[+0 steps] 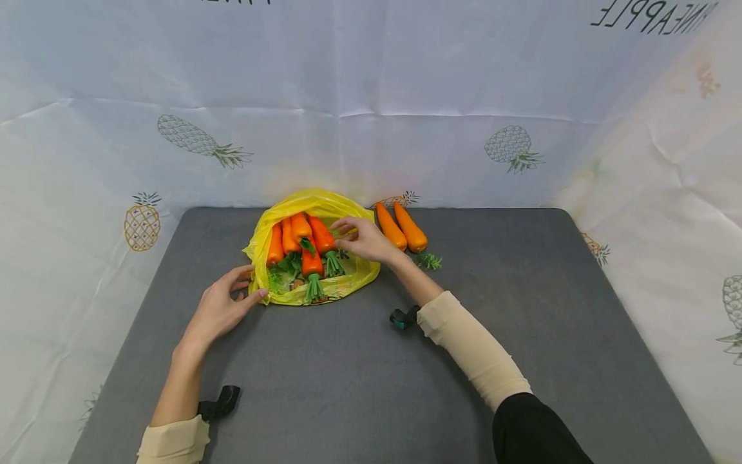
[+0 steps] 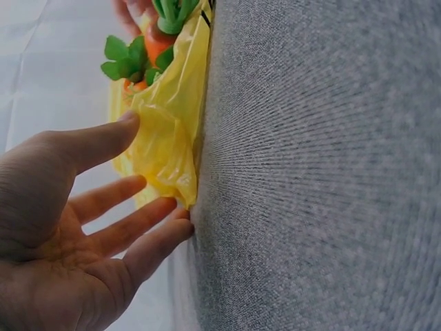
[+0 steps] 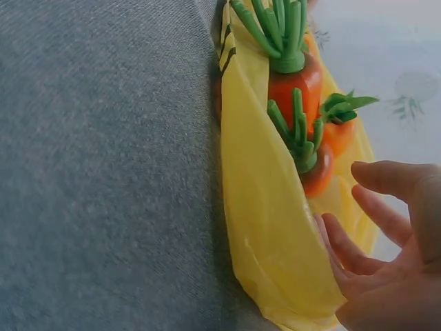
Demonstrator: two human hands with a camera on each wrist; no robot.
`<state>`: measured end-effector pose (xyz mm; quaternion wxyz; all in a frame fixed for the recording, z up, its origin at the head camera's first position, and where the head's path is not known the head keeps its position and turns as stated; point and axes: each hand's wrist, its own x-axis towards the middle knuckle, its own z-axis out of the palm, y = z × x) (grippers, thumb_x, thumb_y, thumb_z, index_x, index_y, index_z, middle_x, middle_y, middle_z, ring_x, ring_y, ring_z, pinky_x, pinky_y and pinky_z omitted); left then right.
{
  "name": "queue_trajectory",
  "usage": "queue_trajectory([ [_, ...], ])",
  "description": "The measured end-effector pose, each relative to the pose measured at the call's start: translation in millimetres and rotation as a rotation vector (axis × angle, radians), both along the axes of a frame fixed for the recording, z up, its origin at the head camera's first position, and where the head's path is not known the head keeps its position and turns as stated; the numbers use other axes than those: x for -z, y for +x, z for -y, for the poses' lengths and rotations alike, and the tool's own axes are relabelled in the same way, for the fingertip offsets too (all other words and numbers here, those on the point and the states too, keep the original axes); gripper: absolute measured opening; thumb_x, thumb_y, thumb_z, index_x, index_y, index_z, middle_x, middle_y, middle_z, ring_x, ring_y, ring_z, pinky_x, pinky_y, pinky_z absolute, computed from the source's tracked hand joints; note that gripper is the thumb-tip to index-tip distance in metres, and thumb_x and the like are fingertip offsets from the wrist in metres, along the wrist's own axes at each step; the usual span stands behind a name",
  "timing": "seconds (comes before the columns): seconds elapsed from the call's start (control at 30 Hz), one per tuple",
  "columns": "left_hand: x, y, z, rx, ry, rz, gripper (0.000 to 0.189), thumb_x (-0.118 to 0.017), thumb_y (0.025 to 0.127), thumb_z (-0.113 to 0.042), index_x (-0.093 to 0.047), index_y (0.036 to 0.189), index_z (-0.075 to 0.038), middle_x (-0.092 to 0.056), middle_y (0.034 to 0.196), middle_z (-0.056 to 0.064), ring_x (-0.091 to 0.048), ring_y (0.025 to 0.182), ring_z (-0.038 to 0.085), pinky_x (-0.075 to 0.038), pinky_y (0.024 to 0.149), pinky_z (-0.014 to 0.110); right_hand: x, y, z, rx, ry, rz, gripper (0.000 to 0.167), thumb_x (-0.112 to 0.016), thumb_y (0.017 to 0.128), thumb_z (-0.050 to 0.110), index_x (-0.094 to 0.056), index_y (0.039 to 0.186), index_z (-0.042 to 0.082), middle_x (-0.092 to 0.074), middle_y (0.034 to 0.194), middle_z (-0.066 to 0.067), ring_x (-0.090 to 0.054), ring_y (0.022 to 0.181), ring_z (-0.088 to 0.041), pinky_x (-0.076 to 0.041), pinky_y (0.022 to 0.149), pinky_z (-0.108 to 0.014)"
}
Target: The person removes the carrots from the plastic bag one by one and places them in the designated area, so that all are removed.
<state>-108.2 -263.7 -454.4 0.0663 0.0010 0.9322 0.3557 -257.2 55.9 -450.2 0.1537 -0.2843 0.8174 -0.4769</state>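
Observation:
A yellow plastic bag lies on the table with its mouth toward me. Inside are several orange carrots with green stalks, some redder than others. My left hand is at the bag's left edge, thumb and fingers spread, fingertips right at the yellow plastic. Reaching into the right side of the bag's mouth, my right hand has its fingers apart and nothing between them. In the right wrist view this hand is close beside a carrot with cut green stalks.
Two more carrots lie side by side just right of the bag, with feathery green leaves at their near end. The grey table backs onto a white cloth with pineapple prints. Each wrist carries a black camera mount.

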Motion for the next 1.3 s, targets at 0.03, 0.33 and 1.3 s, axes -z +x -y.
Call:
queue_trajectory([
  [0.03, -0.2, 0.1, -0.1, 0.001, 0.0, -0.001, 0.074, -0.071, 0.106, -0.04, -0.044, 0.163, -0.002, -0.055, 0.156, 0.034, -0.058, 0.139, 0.056, -0.052, 0.109, 0.07, 1.4, -0.3, 1.0, -0.001, 0.0, -0.001, 0.039, -0.068, 0.107, 0.012, -0.064, 0.144, 0.0, -0.066, 0.144, -0.025, -0.069, 0.13, -0.04, -0.061, 0.107, -0.047],
  [0.33, -1.7, 0.9, -1.2, 0.002, 0.002, 0.003, 0.073, -0.071, 0.107, -0.039, -0.044, 0.163, -0.001, -0.054, 0.157, 0.033, -0.057, 0.14, 0.057, -0.052, 0.11, 0.07, 8.2, 0.0, 13.7, -0.012, 0.035, 0.009, 0.04, -0.069, 0.107, 0.013, -0.065, 0.145, 0.005, -0.064, 0.147, -0.025, -0.072, 0.127, -0.039, -0.063, 0.103, -0.046],
  [1.3, -1.0, 0.8, -0.3, 0.002, 0.007, 0.002, 0.074, -0.071, 0.107, -0.04, -0.043, 0.165, -0.004, -0.054, 0.157, 0.035, -0.058, 0.14, 0.056, -0.053, 0.108, 0.069, 9.7, 2.0, 30.6, -0.098, 0.192, -0.105, 0.043, -0.07, 0.107, 0.02, -0.063, 0.148, 0.009, -0.066, 0.084, -0.005, -0.044, 0.062, -0.011, -0.044, 0.071, -0.026],
])
